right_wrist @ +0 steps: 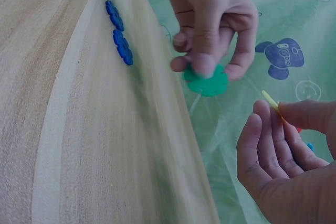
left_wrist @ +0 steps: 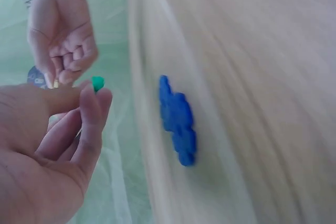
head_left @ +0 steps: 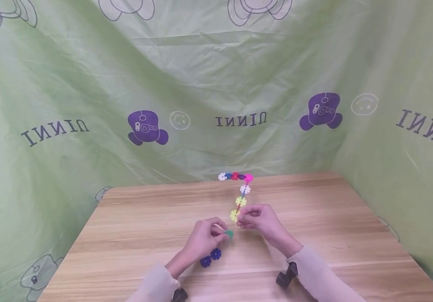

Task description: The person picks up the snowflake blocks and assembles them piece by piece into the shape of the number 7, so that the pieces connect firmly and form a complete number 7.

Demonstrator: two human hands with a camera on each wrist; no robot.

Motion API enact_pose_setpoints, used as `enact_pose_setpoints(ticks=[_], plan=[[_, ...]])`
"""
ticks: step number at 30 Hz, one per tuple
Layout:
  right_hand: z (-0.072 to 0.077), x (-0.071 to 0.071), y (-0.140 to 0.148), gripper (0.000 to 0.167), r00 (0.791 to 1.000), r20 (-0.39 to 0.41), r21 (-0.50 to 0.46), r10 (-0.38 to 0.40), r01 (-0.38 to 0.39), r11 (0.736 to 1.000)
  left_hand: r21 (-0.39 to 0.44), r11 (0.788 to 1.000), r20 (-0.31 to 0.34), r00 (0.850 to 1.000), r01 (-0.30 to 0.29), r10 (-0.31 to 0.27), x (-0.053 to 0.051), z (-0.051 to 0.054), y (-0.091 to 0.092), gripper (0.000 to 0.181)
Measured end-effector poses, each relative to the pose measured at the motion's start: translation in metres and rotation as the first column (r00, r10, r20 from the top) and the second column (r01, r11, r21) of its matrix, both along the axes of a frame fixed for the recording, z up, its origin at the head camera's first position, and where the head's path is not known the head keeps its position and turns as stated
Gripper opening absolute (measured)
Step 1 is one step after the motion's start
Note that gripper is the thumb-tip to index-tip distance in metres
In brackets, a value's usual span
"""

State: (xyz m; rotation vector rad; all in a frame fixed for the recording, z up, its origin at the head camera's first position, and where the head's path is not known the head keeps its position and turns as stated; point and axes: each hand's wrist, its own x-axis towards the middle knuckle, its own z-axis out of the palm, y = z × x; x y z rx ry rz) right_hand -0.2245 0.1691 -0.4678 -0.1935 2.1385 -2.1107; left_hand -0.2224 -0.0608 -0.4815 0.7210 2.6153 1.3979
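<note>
Between thumb and fingers, my left hand pinches a green snowflake disc, a flat round piece with a notched rim. My right hand pinches the yellow snowflake disc at the near end of a joined chain. From there the chain runs away from me through another yellow disc, a white disc and a pink disc, then bends left past a red disc to a white end disc. The green disc and the chain's yellow end are apart.
Two dark blue snowflake discs lie on the wooden table, close by the left hand and wrist. A green printed cloth hangs behind the table and at its sides. Black wrist-worn devices sit at both sleeves.
</note>
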Motion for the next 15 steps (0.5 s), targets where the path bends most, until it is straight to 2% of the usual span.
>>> enact_pose_setpoints(ticks=[8, 15], plan=[[0.002, 0.001, 0.000, 0.025, 1.000, 0.020, 0.012, -0.023, 0.023, 1.000, 0.094, 0.990, -0.003, 0.995, -0.104, 0.104, 0.003, 0.007, 0.007, 0.010], [0.005, 0.002, 0.000, 0.025, 1.000, 0.001, 0.013, 0.000, 0.000, 1.000, 0.125, 0.982, -0.021, 0.989, -0.145, 0.148, 0.006, 0.013, 0.014, 0.011]])
